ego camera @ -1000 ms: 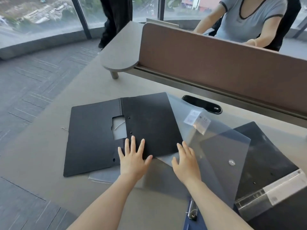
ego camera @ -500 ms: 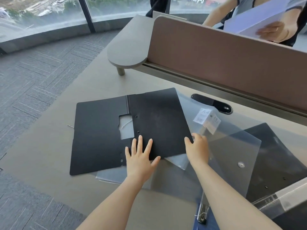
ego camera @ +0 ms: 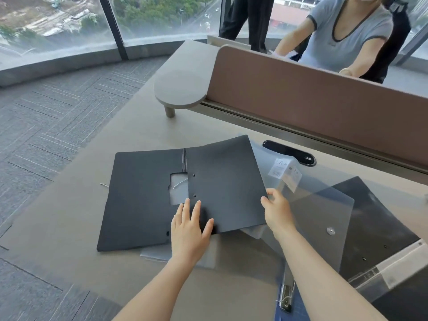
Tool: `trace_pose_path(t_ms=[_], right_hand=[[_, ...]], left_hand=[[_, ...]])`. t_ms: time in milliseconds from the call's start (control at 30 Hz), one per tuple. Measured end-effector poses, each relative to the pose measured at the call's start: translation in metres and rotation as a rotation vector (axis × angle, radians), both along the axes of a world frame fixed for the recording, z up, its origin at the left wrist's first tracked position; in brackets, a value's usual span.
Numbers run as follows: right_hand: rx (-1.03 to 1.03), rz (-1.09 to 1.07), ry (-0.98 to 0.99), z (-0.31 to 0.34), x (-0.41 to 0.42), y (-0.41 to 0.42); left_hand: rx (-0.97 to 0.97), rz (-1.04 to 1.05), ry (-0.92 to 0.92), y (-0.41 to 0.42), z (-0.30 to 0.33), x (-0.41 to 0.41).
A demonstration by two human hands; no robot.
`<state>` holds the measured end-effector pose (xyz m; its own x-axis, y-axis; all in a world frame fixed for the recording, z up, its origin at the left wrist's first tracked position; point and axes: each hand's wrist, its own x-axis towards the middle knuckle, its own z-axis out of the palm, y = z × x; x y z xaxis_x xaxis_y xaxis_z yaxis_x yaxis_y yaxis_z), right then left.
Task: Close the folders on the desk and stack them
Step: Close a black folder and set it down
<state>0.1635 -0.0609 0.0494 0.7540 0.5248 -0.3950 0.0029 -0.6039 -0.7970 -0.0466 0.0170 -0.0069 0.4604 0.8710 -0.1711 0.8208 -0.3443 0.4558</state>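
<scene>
Black card folder (ego camera: 222, 181) lies open on the beige desk (ego camera: 139, 135); my right hand (ego camera: 276, 210) pinches its right cover's edge, my left hand (ego camera: 188, 230), fingers spread, presses flat near its spine. Translucent plastic folders (ego camera: 319, 205) overlap to the right. Beyond stand a brown partition (ego camera: 301, 98), grey carpet (ego camera: 58, 112) and windows (ego camera: 58, 22).

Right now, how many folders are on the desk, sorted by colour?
Black folders: 2, one open flat and one at the right
Translucent clear folders: 1 with a snap; a second may lie beneath
Blue folders: 1, at the bottom edge
Total: 4 sure
</scene>
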Motion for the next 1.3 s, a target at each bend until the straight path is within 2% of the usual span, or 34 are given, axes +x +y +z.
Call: trace_pose_path(t_ms=[467,933,1133,1300], right_hand=[[0.262,-0.045,0.161,0.035,-0.022,-0.005],[0.487,0.098,0.395,0.072,-0.047,0.042],[0.503,0.200,0.434,0.076,-0.052,0.057],[0.442,0.259,0.354,0.074,-0.054,0.057]], left_hand=[[-0.163,0.361,-0.356,0.044,0.066,-0.037],[-0.195,0.425,-0.758,0.067,0.164,-0.067],[-0.379,0.502,-0.967,0.069,0.177,-0.079],[-0.503,0.578,-1.084,0.056,0.160,-0.089]])
